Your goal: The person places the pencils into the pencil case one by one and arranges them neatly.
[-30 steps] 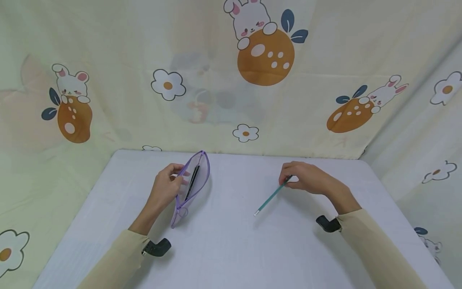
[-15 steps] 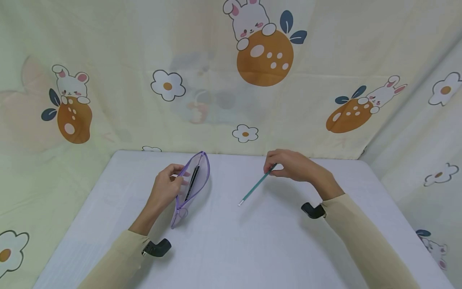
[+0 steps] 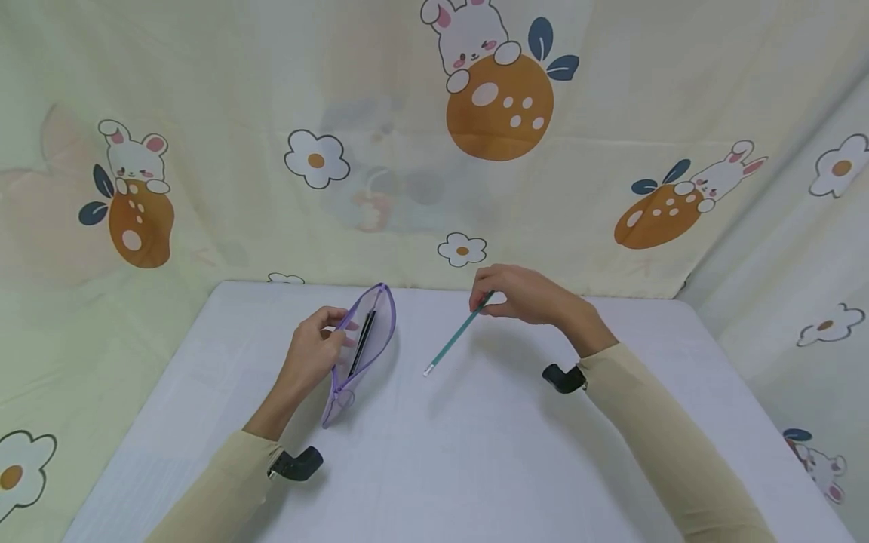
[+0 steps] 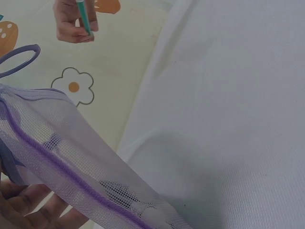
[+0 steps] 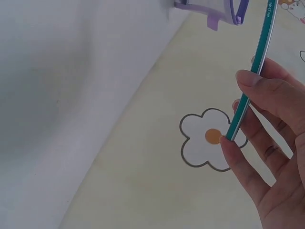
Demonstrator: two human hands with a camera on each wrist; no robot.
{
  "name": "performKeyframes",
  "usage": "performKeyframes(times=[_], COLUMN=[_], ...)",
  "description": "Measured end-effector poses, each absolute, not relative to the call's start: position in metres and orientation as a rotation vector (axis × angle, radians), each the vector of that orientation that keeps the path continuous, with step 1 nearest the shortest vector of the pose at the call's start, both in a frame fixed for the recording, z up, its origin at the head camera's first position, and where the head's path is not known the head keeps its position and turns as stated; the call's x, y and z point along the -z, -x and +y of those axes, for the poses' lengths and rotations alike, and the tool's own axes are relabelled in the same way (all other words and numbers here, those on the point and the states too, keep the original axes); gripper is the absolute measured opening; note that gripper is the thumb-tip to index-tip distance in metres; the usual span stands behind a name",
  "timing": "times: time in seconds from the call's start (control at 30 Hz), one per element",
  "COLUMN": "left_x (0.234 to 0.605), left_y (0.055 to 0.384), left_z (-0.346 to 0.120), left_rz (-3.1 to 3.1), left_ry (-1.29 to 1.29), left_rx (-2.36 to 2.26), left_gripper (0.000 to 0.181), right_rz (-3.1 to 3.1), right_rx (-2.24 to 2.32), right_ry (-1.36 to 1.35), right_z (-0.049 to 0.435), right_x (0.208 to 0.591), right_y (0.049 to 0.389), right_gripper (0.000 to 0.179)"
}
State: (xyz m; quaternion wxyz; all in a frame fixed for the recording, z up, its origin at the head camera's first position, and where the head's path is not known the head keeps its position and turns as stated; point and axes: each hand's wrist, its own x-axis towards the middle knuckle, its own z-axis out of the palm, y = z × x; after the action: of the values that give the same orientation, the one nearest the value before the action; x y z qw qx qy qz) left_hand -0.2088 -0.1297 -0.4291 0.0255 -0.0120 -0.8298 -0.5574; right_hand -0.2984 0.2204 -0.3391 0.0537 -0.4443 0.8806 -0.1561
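A purple-edged mesh pencil pouch [image 3: 373,360] stands with its zip mouth spread, gripped along the near side by my left hand [image 3: 314,353]. Inside it lies a dark pen or pencil [image 3: 363,343]. My right hand [image 3: 526,296] pinches a green pencil [image 3: 458,336] near one end, above the table and right of the pouch. The pencil's white-tipped end slants down toward the pouch. In the right wrist view, thumb and fingers hold the pencil [image 5: 257,67] by its lower part. The left wrist view shows the pouch's mesh side [image 4: 81,138], with the left fingers [image 4: 38,207] partly hidden behind it.
Under both hands is a table [image 3: 462,467] with a white cover. A cream curtain [image 3: 224,211] printed with rabbits and flowers hangs right behind its far edge, and another hanging cloth [image 3: 801,302] closes off the right side.
My right hand has moved left and slightly away from me with the green pencil, bringing it closer to the pouch. The left hand and the pouch have stayed in place.
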Motion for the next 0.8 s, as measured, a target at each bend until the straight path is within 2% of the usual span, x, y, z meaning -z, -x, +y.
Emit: performKeyframes(times=[0.4,0.8], left_x=[0.428,0.429], left_y=[0.209,0.209], left_z=[-0.129,-0.129], left_rz=[-2.554,-2.554], left_ry=[0.070,0.066], left_rx=[1.726,1.736], left_gripper=[0.031,0.030], right_rz=[2.654,2.655], right_rx=[0.488,0.463], right_ry=[1.430,1.387], right_z=[0.193,0.173], right_x=[0.332,0.328], right_y=[0.308,0.313], right_gripper=[0.015,0.015])
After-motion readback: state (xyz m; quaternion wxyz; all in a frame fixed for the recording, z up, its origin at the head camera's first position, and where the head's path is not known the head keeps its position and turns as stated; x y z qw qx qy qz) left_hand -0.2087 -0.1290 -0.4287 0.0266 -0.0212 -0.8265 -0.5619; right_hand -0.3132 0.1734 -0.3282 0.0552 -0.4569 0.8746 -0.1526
